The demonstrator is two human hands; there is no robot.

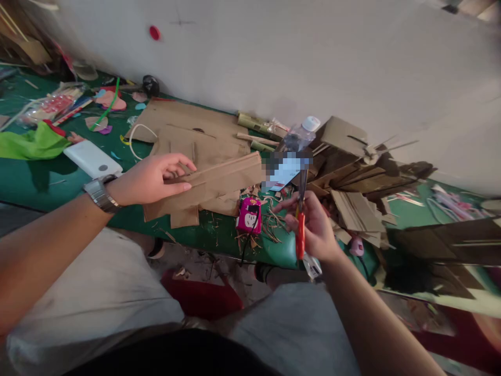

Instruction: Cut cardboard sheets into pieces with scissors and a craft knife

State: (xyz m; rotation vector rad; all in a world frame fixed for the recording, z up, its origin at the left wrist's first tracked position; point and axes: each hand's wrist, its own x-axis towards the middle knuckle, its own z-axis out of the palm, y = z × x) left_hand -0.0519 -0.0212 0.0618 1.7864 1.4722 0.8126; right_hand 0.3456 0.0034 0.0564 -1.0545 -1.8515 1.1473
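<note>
My left hand [151, 178] pinches the near end of a long brown cardboard strip [221, 175] that reaches right over the green table [23, 180]. A metal wristwatch [99, 194] sits on that wrist. My right hand [315, 227] is closed round an orange-handled cutter [300, 224], its blade pointing up toward a blurred white card [285, 169]. A small pink box [249, 215] lies on the table between my hands.
More flat cardboard [183, 125] lies behind the strip, and a heap of cardboard scraps [360, 172] fills the right. A clear plastic bottle [299, 134], a white power bank [92, 159], green cloth [33, 143] and craft bits crowd the table. A grey wall [313, 57] stands behind.
</note>
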